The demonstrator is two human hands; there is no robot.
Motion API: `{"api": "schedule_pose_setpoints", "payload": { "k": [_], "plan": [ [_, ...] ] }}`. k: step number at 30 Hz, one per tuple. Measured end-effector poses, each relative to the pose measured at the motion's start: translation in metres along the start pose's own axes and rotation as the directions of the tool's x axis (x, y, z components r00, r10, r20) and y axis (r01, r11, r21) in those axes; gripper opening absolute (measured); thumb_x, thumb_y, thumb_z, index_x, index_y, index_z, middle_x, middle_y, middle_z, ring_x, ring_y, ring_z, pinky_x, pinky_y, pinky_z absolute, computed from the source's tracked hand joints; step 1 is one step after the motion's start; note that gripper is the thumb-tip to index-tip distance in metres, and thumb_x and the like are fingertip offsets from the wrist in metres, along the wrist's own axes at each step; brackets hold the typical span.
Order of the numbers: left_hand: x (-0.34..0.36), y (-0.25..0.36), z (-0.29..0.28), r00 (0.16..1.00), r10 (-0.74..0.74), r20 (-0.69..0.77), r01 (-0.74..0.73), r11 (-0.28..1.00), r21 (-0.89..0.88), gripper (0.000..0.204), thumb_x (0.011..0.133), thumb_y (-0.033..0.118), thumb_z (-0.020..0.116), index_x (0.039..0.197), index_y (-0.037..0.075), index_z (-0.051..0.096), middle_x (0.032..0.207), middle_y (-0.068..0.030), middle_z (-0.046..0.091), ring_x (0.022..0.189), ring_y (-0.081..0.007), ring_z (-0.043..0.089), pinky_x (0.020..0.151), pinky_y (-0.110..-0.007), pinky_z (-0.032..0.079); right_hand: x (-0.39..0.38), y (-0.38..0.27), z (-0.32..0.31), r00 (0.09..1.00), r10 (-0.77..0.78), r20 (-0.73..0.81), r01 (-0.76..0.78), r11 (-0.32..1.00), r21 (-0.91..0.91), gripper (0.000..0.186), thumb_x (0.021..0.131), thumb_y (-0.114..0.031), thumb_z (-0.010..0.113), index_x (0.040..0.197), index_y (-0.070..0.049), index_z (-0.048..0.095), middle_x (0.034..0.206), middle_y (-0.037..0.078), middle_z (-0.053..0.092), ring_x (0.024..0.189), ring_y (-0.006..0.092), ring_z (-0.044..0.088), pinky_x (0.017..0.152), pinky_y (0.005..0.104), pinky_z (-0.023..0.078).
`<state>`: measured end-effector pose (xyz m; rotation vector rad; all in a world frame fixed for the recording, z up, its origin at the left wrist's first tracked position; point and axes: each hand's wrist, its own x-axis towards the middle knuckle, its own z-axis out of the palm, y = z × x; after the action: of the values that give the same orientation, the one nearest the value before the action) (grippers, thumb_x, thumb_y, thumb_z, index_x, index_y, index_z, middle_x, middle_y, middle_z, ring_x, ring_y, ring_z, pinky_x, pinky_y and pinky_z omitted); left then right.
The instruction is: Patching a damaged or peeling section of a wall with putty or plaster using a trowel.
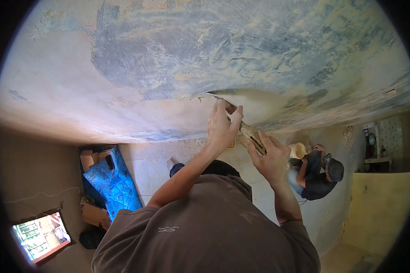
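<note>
Both my hands are on a long, narrow plastering trowel (250, 135), its surface smeared with plaster. It slants across in front of me, its far end at the wall (159, 63). My left hand (221, 125) is closed round the far part, with thumb and fingers on either side. Lower and to the right, my right hand (271, 155) grips the near part. The wall is patchy, blue-grey above and smoother and paler below. Beside the blade's tip, a smooth beige patch of plaster (250, 102) spreads to the right.
At right, a co-worker (321, 175) squats on the floor near a pale bucket (298, 150). Cardboard boxes (94, 214) and a blue sheet (114, 179) lie at left. A window opening (42, 236) is at lower left, a yellowish partition (380, 211) at far right.
</note>
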<state>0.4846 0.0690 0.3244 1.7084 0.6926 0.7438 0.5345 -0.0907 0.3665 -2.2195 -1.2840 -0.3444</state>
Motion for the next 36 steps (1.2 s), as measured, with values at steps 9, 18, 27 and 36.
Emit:
{"api": "schedule_pose_setpoints", "payload": {
  "k": [9,18,27,36],
  "plan": [
    [-0.005,-0.011,-0.002,1.0,0.011,0.001,-0.011,0.998,0.068,0.029,0.092,0.025,0.068,0.094,0.0,0.054,0.088,-0.0162,0.06,0.078,-0.0326,0.06,0.07,-0.045,0.049,-0.006,0.008,0.01,1.0,0.017,-0.008,-0.016,0.997,0.08,0.036,0.082,-0.032,0.076,0.103,-0.004,0.071,0.075,0.01,0.068,0.058,0.0275,0.066,0.05,0.0385,0.048],
    [-0.001,-0.035,-0.001,0.994,0.074,-0.078,-0.067,0.994,0.087,0.028,0.092,0.024,0.067,0.091,0.0,0.053,0.087,-0.017,0.06,0.077,-0.0326,0.061,0.07,-0.045,0.048,-0.005,0.01,0.025,1.0,-0.015,0.012,0.014,0.998,0.068,0.039,0.081,-0.032,0.077,0.105,-0.002,0.071,0.073,0.011,0.068,0.06,0.0269,0.068,0.05,0.037,0.051],
    [0.005,-0.045,-0.001,0.988,0.091,-0.124,-0.083,0.994,0.067,0.03,0.093,0.025,0.068,0.09,-0.001,0.053,0.085,-0.0171,0.06,0.072,-0.031,0.059,0.066,-0.043,0.046,0.002,0.007,0.027,0.999,-0.031,0.022,0.031,1.0,0.001,0.039,0.08,-0.033,0.078,0.105,-0.003,0.071,0.073,0.011,0.069,0.059,0.0267,0.067,0.05,0.0373,0.05],
    [0.008,-0.007,-0.004,0.996,0.075,-0.055,-0.073,0.997,0.041,0.03,0.093,0.025,0.068,0.091,0.0,0.053,0.085,-0.0156,0.058,0.07,-0.0287,0.057,0.063,-0.042,0.047,0.01,0.0,0.009,0.999,-0.032,-0.032,0.033,0.998,0.044,0.039,0.079,-0.031,0.079,0.106,-0.003,0.07,0.073,0.01,0.068,0.056,0.0267,0.066,0.049,0.0373,0.05]
  ]
}}
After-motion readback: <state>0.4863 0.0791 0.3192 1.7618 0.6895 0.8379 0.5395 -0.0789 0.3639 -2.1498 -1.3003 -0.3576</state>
